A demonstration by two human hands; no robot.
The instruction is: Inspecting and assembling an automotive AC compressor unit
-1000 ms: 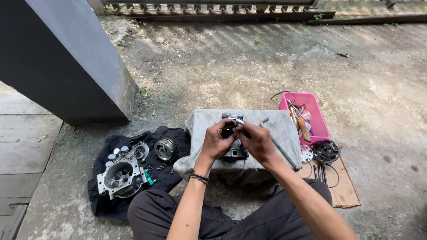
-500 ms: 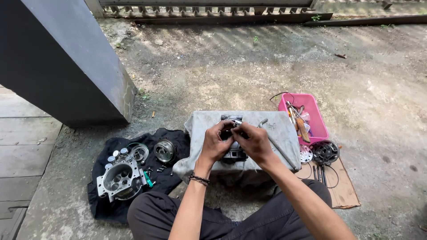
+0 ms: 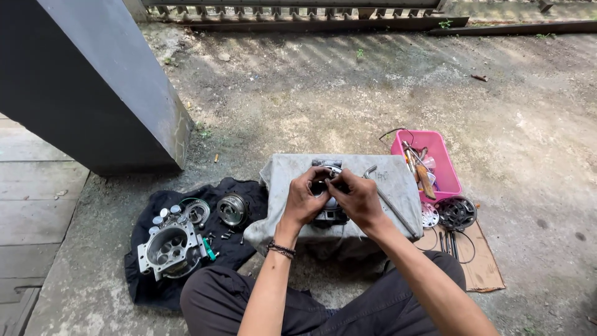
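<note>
Outdoors, concrete ground (image 3: 323,93) (cracked), grey cloth (image 3: 398,180)

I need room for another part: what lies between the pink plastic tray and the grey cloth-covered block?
In the head view, only a narrow strip of bare concrete ground separates the pink plastic tray from the grey cloth-covered block.

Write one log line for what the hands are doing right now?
left hand: gripping metal engine part | right hand: gripping same part | part: on grey cloth | nearby: pink tray, engine casing
</note>
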